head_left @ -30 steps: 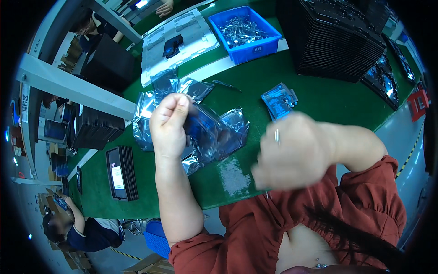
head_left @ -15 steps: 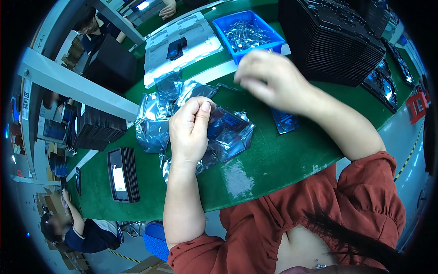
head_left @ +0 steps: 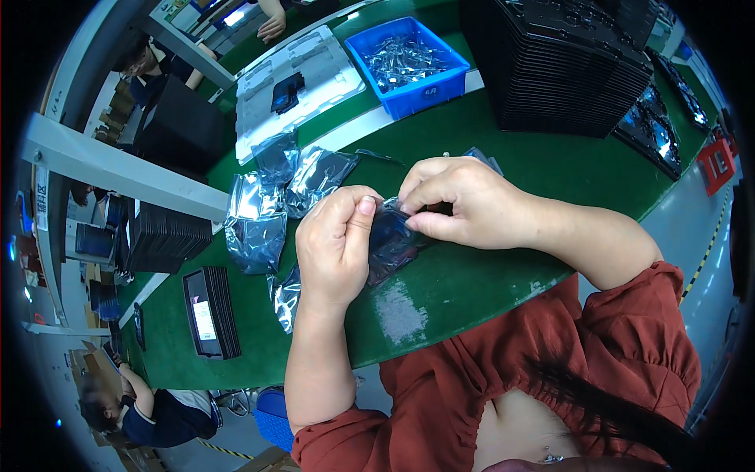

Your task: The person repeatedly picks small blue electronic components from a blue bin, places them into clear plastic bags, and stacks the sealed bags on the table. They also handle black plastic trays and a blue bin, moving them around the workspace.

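Note:
Both hands meet at a shiny, see-through grey antistatic bag (head_left: 391,245) above the green table. My left hand (head_left: 334,244) is closed, with thumb and fingers pinching the bag's upper left edge. From the right, my right hand (head_left: 472,203) pinches the same bag's upper edge between thumb and fingers. What lies inside the bag is hard to make out. More silvery antistatic bags (head_left: 256,232) lie in a loose pile just left of my left hand. Behind my right hand shows the end of a dark flat piece (head_left: 483,160), mostly hidden.
A blue bin (head_left: 429,93) of small metallic parts stands beyond my hands, beside a pale moulded tray (head_left: 324,59) bearing a black part. A tall stack of black trays (head_left: 550,79) rises at far right. Nearer left is a smaller black tray stack (head_left: 222,315). Other people work nearby.
My right hand has come back from near the blue bin to the bag and now pinches its edge. My left hand keeps its hold. The view has shifted slightly.

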Available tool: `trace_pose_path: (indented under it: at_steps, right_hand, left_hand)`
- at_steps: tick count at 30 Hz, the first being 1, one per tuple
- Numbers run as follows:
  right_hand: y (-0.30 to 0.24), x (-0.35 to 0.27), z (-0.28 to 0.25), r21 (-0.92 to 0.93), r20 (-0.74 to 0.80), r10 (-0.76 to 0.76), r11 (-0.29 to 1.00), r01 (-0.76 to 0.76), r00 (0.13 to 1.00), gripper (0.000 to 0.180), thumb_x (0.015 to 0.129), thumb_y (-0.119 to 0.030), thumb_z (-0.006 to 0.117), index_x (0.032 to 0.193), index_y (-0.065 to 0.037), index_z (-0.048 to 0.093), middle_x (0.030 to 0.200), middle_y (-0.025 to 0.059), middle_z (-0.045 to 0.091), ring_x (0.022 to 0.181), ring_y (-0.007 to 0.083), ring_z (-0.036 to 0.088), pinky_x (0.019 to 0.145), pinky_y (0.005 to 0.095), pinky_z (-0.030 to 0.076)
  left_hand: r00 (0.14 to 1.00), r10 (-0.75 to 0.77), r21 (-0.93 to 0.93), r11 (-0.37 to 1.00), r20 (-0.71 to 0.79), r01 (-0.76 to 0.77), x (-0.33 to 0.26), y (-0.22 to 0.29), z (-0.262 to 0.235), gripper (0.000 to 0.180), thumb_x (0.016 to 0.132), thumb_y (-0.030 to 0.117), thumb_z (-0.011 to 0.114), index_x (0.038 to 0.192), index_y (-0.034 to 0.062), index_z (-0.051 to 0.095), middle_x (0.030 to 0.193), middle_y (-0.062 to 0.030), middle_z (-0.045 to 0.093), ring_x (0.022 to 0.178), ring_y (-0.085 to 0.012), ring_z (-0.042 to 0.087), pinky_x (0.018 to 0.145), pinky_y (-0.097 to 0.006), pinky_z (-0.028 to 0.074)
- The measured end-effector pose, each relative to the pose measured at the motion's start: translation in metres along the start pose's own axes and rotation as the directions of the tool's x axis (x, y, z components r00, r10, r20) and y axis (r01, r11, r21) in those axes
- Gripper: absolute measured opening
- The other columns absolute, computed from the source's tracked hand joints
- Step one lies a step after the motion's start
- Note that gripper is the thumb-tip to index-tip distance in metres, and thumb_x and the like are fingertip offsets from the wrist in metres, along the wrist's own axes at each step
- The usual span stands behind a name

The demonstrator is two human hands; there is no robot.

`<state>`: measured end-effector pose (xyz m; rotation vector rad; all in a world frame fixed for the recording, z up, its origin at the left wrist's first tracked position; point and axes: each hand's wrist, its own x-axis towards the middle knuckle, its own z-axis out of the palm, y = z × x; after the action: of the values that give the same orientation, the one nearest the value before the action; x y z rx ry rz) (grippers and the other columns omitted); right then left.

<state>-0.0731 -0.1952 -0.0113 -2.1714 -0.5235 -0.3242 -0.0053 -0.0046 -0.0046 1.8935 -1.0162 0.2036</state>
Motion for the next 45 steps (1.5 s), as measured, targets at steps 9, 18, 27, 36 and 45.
trace_pose_path:
  at_steps: [9,18,27,36,45]
  right_hand:
    - [0.000,0.000,0.002,0.261,-0.219,0.099,0.965,-0.039,0.971,0.014,0.080,-0.010,0.066,0.074,0.002,0.065,0.096,0.0111,0.064,0.078,0.0172,0.061,0.066,0.0278,0.048]
    - [0.002,0.001,-0.005,0.221,-0.055,0.196,0.958,-0.180,0.979,0.017,0.081,-0.015,0.067,0.080,0.001,0.069,0.094,0.0125,0.066,0.086,0.0225,0.063,0.077,0.0320,0.049]
    - [0.016,0.009,-0.049,0.587,-0.132,0.476,0.745,-0.318,0.870,0.020,0.089,-0.021,0.066,0.088,-0.002,0.069,0.087,0.0019,0.065,0.083,0.0086,0.058,0.082,0.0252,0.045]
    - [0.031,0.013,-0.068,-0.155,0.190,0.465,0.884,-0.441,0.865,0.022,0.084,-0.018,0.067,0.092,0.002,0.069,0.085,0.0102,0.069,0.079,0.0189,0.064,0.076,0.0314,0.050]
    - [0.003,0.001,-0.007,-0.410,0.129,-0.105,0.899,0.150,0.986,0.033,0.074,-0.017,0.072,0.101,0.000,0.064,0.108,0.0147,0.060,0.102,0.0316,0.057,0.089,0.0406,0.046]
  left_hand:
    - [1.000,0.012,0.026,1.000,0.010,-0.012,-0.001,0.008,0.010,0.015,0.093,0.011,0.054,0.098,-0.0005,0.063,0.078,-0.0134,0.063,0.069,-0.0252,0.062,0.064,-0.033,0.048]
    - [0.981,-0.080,-0.106,0.989,0.176,0.099,-0.002,0.000,0.012,0.021,0.094,0.019,0.057,0.105,0.0017,0.064,0.089,-0.0136,0.068,0.075,-0.0238,0.067,0.068,-0.030,0.051]
    - [0.984,-0.075,-0.008,0.997,0.161,0.078,-0.002,0.004,-0.001,0.025,0.094,0.022,0.058,0.106,0.0018,0.064,0.088,-0.0122,0.069,0.076,-0.0203,0.069,0.068,-0.029,0.052]
    - [0.879,-0.444,-0.065,0.896,-0.175,0.439,0.000,-0.076,-0.092,0.021,0.090,0.011,0.051,0.103,-0.0030,0.060,0.069,-0.0013,0.054,0.058,-0.0051,0.047,0.051,-0.024,0.038]
    - [0.906,-0.065,0.787,0.472,-0.418,0.397,-0.005,-0.080,-0.113,0.034,0.082,0.022,0.069,0.108,0.0020,0.064,0.105,-0.0176,0.063,0.099,-0.0331,0.061,0.087,-0.042,0.046]
